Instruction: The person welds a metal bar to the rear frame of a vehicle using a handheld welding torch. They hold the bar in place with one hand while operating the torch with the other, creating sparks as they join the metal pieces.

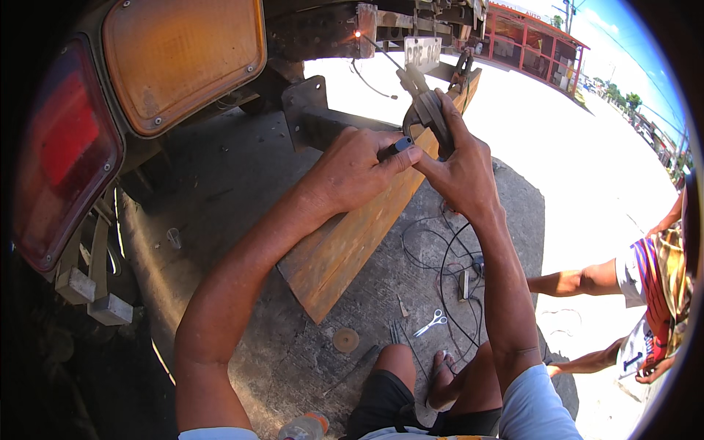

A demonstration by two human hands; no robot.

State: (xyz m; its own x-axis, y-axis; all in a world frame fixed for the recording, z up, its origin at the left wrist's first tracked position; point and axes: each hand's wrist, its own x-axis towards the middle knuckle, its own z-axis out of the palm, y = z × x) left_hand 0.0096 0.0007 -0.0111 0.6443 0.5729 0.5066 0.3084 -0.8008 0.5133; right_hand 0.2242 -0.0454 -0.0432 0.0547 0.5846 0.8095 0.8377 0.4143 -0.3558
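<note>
My right hand (462, 169) is closed on a dark welding electrode holder (424, 103), from which a thin rod (383, 51) reaches toward a rusty metal bracket (341, 29) on the truck. A small orange glow (358, 34) shows at the rod's far end. My left hand (348, 169) is closed around a short black cylindrical handle (396, 147), its thumb beside my right thumb. Below both hands lies a long wooden plank (334, 271), slanting up to a metal fitting at the back.
Truck lamps (183, 59) fill the upper left. A dark steel plate (301, 106) juts beside the plank. Cables (447, 271), scissors (431, 323) and a bottle (304, 429) lie on concrete (213, 308). Another person (656, 293) stands at the right. A red stall (528, 44) is beyond.
</note>
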